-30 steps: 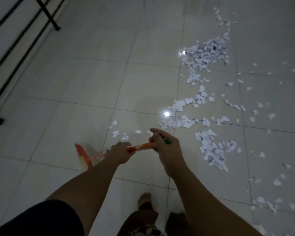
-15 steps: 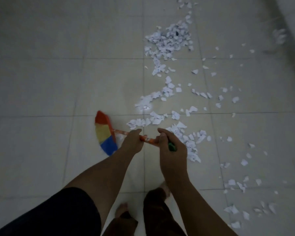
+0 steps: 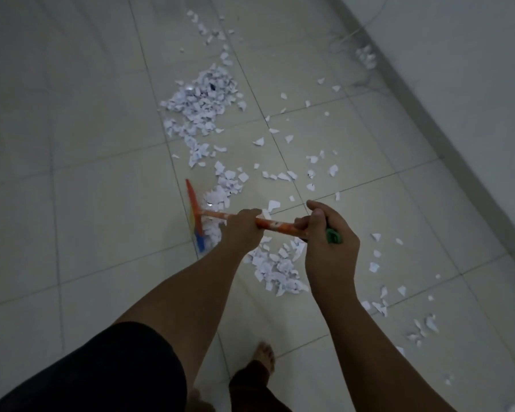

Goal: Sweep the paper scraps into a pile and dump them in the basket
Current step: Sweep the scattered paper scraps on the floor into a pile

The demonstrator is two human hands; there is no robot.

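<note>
Pale tiled floor (image 3: 87,203); white wall (image 3: 458,55) along right edge.

Pale tiled floor (image 3: 87,203): torn paper scraps (image 3: 201,105) heaped mid-floor, others scattered toward the wall-side edge.

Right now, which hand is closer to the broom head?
Left. The left hand grips the handle just behind the broom head; the right hand holds the far green-capped end.

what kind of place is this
Probably an indoor room or hallway in a home, dimly lit. The floor is large glossy pale ceramic tiles meeting a plain white wall with a low skirting, and the person sweeping torn white paper scraps is barefoot.
</note>
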